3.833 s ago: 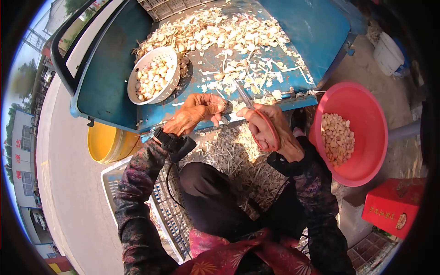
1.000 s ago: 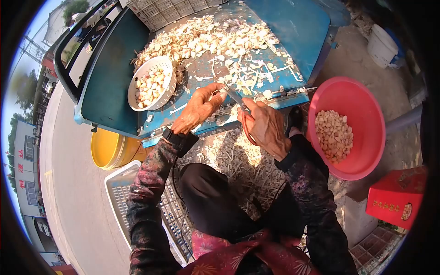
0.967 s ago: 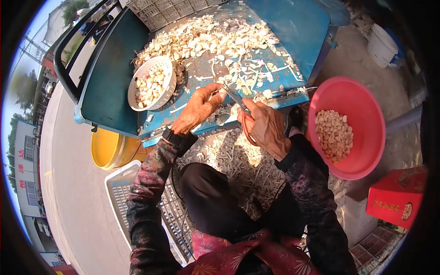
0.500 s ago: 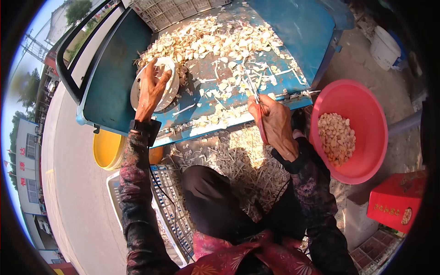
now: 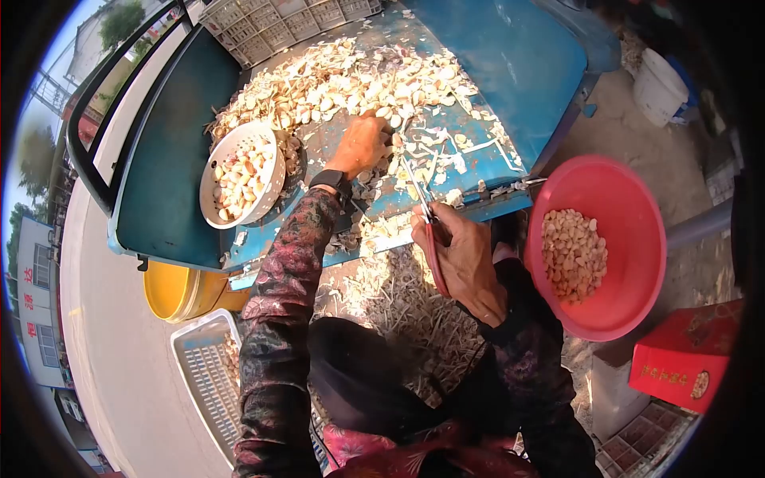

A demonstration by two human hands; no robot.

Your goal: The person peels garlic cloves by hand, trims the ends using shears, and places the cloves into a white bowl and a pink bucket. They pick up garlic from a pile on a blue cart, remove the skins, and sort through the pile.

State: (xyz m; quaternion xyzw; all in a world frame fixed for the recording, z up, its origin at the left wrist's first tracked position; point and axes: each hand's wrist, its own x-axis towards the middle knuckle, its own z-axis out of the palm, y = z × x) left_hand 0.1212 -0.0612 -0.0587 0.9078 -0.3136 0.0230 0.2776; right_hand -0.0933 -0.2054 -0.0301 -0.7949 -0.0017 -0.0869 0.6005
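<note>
My left hand point(image 5: 363, 146) is at the near edge of a heap of garlic cloves point(image 5: 335, 80) on a blue cart bed. Its fingers are curled down among loose cloves and skins, and their tips are hidden. In my right hand point(image 5: 462, 253) is a pair of scissors point(image 5: 430, 235) with red handles, blades pointing up and away over the scattered skins. To the left of my left hand, a white perforated bowl point(image 5: 276, 179) holds garlic cloves point(image 5: 241, 181) and tilts toward me.
A pink basin point(image 5: 637, 239) with cloves stands on the right, above a red box point(image 5: 685, 358). Yellow buckets point(image 5: 171, 291) and a white slatted crate point(image 5: 203, 382) are at the lower left. A plastic crate point(image 5: 279, 28) sits at the back of the bed.
My left hand has left the white bowl and moved right to the edge of the heap. The cloves in the bowl now show. My right hand, still holding the scissors, has shifted slightly nearer me.
</note>
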